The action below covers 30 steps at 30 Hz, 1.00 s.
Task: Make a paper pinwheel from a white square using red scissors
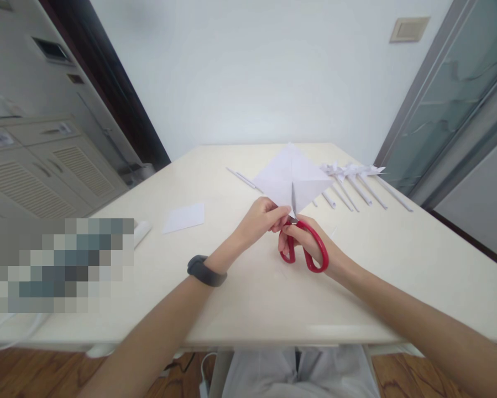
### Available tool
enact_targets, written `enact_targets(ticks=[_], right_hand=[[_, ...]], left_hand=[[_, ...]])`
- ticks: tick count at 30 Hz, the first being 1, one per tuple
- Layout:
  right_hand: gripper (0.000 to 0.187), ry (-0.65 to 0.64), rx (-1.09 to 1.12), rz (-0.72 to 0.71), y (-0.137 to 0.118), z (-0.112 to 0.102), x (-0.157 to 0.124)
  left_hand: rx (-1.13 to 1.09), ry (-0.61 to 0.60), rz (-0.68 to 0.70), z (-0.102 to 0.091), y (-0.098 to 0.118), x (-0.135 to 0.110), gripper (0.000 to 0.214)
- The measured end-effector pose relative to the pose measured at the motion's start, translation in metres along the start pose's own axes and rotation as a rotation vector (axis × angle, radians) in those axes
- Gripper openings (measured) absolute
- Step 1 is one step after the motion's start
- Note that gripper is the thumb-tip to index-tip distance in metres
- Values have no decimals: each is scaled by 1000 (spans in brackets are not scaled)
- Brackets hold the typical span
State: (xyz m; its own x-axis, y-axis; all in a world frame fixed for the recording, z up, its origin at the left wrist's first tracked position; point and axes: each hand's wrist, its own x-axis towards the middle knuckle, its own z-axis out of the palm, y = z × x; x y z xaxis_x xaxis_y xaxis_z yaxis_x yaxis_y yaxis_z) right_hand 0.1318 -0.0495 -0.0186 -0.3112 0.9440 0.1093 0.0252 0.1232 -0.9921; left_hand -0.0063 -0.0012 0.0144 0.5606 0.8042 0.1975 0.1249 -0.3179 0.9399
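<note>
Left hand: your left hand (271, 215) is closed in a pinch, thumb against fingers, on the near corner of the paper square.
Right hand: your right hand (306, 232) is curled around the red scissors (323, 257), with fingers through the handle loops.
Scissors: the handles stand apart; the blades are mostly hidden at the paper, so you cannot tell how far they are open.
Paper square: the creased white paper square (273, 177) stands as a diamond beyond your hands, one corner pointing to the far edge of the surface (240, 293). A slit runs from near its closest corner toward its middle.
Pinwheels: several white paper pinwheels (351, 169) lie side by side toward the right edge, their rolled sticks angled toward you.
Loose sticks: thin paper sticks (245, 178) lie just left of the paper square, toward the far left corner.
Spare sheet: a small white sheet (184, 218) lies flat, toward the left edge.
Wrist: a dark wristband (207, 271) sits on your left wrist.
Left edge: a pixelated patch masks whatever lies there.
</note>
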Motion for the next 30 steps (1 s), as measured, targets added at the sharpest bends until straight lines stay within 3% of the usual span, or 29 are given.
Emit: enact_targets(ticks=[8, 18, 24, 30], right_hand=[[24, 4, -62, 2, -1, -1, 2], [20, 20, -58, 6, -7, -1, -3], [14, 36, 4, -3, -5, -2, -2], [11, 11, 2, -18, -7, -1, -2]], left_hand=[[28, 4, -2, 0, 1, -1, 34], [60, 10, 8, 0, 2, -2, 35], [-8, 109, 65, -2, 0, -1, 40], [71, 75, 61, 1, -1, -1, 41]])
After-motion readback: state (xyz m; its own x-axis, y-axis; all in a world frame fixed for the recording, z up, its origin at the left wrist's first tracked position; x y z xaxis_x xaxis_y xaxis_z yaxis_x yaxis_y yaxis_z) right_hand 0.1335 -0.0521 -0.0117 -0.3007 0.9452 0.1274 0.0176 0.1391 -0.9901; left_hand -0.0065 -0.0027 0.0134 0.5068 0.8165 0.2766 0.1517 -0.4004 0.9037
